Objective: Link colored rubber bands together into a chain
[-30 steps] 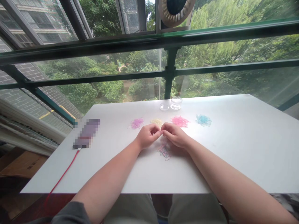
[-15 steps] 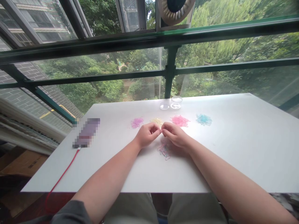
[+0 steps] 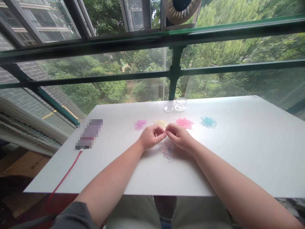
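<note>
My left hand (image 3: 151, 137) and my right hand (image 3: 179, 136) meet fingertip to fingertip over the white table (image 3: 238, 152), both pinched closed on something too small to make out. Just below them lies a mixed-colour heap of small rubber bands (image 3: 168, 153). Behind the hands sit sorted heaps: purple (image 3: 140, 124), yellow (image 3: 161, 122), pink (image 3: 184, 122) and blue (image 3: 208, 121).
Two small clear round dishes (image 3: 175, 107) stand at the table's far edge by the window frame. A blurred dark device (image 3: 89, 134) with a red cable (image 3: 63, 180) lies at the left. Cardboard boxes (image 3: 23, 163) sit on the floor to the left.
Both hands stay pinched together at the same spot; only the camera has shifted slightly.
</note>
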Motion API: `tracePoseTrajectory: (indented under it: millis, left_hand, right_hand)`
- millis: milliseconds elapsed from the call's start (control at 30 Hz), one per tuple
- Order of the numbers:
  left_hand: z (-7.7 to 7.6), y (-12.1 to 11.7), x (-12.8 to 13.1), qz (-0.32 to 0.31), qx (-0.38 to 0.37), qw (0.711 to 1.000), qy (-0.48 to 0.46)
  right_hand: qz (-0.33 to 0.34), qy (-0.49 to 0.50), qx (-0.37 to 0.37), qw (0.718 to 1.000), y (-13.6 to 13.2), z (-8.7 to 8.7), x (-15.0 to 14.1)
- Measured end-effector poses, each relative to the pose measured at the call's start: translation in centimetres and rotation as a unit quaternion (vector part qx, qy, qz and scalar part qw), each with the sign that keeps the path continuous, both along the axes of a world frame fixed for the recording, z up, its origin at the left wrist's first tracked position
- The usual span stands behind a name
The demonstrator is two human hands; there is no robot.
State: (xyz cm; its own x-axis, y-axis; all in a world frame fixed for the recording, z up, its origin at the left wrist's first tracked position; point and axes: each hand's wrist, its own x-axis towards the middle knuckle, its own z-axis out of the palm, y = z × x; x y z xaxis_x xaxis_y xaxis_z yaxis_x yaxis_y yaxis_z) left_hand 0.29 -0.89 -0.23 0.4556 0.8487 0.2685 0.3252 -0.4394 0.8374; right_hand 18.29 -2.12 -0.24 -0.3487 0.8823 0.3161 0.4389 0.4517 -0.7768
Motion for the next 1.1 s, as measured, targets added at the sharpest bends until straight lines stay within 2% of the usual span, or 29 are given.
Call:
tracePoseTrajectory:
  millis: [300, 633, 767, 1000, 1067, 1100]
  left_hand:
    - [0.0, 0.1, 0.1, 0.000, 0.004, 1.000, -0.012]
    - [0.1, 0.0, 0.2, -0.009, 0.011, 1.000, -0.023]
    - [0.2, 0.1, 0.2, 0.006, 0.048, 0.999, -0.019]
    - [0.6, -0.1, 0.2, 0.011, 0.088, 0.996, -0.030]
    - [0.6, 0.0, 0.2, 0.036, 0.099, 0.993, -0.043]
    - [0.5, 0.1, 0.2, 0.054, 0.104, 0.992, -0.053]
  right_hand:
    - [-0.012, 0.003, 0.004, 1.000, -0.1, 0.2, -0.1]
    - [-0.030, 0.009, 0.048, 0.998, -0.1, 0.2, -0.1]
    - [-0.066, -0.007, 0.039, 0.997, 0.2, 0.2, -0.1]
    - [-0.186, -0.006, 0.024, 0.982, 1.6, 0.1, 1.3]
    - [-0.187, 0.003, 0.023, 0.982, 1.4, 0.1, 1.3]
    - [-0.167, 0.009, 0.022, 0.986, 1.2, 0.2, 1.2]
